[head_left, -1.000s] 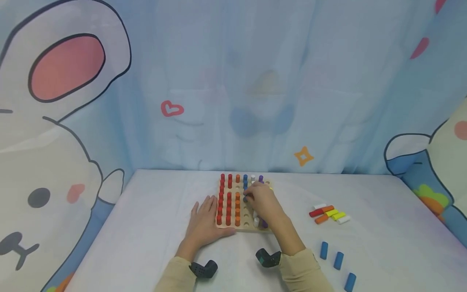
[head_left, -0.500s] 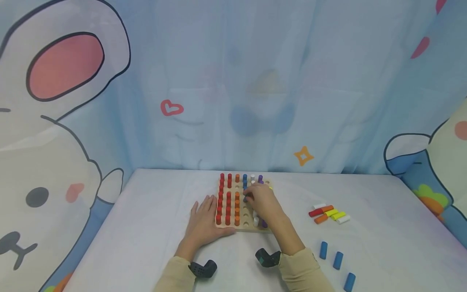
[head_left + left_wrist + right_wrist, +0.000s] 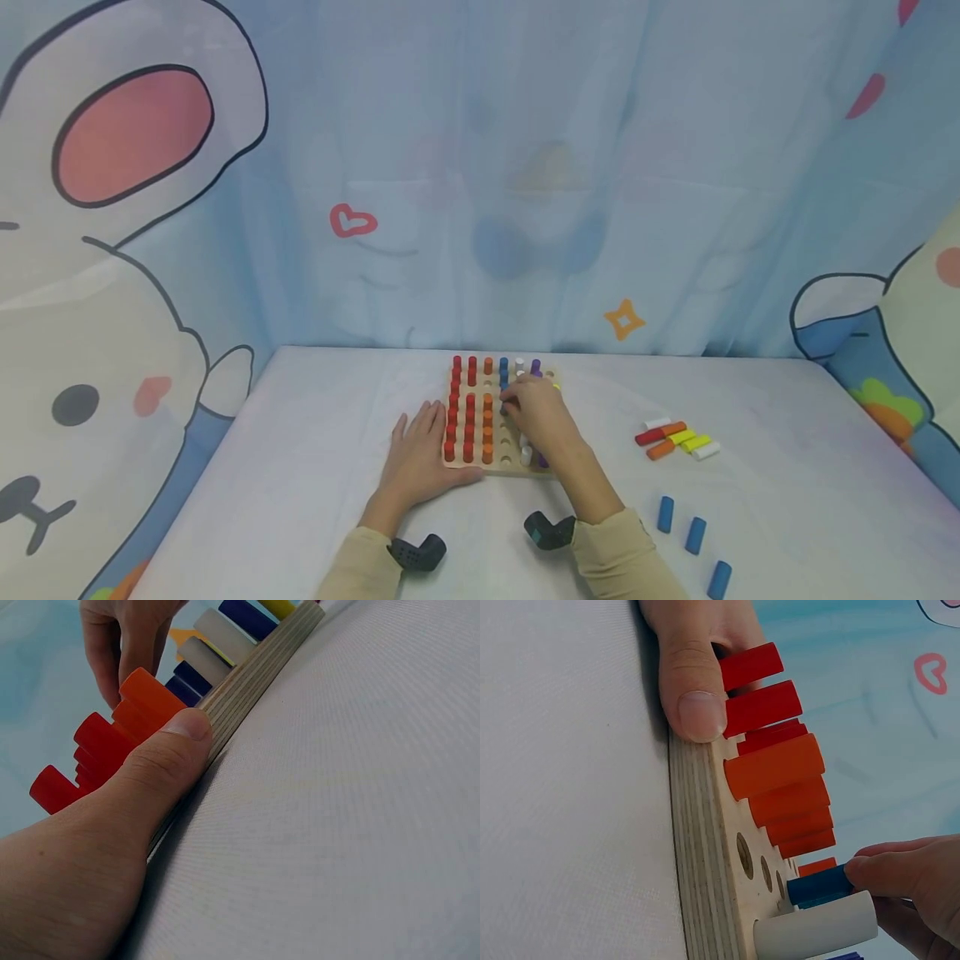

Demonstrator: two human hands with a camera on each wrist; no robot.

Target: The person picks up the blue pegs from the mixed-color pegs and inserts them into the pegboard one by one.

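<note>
A wooden pegboard (image 3: 498, 470) lies on the table, with columns of red pegs (image 3: 468, 452), orange pegs (image 3: 487, 454) and, further right, blue, white and purple ones. My right hand (image 3: 543, 412) reaches over the board and pinches the top of a blue peg (image 3: 821, 883), whose lower end is at a hole. Front holes of that column show bare wood in the right wrist view, beside a standing white peg (image 3: 817, 926). My left hand (image 3: 416, 467) rests against the board's left front corner, fingers extended along the side and thumb (image 3: 169, 754) on the front edge.
Three blue pegs (image 3: 694, 536) lie apart on the white tabletop (image 3: 300, 467) at the front right. Behind them is a loose cluster of red, orange, yellow (image 3: 696, 444) and white pegs. A patterned curtain (image 3: 420, 275) hangs behind the table.
Hardly anything differs. My right hand stays pinched on the blue peg in the same column, and my left hand keeps its place at the board's corner.
</note>
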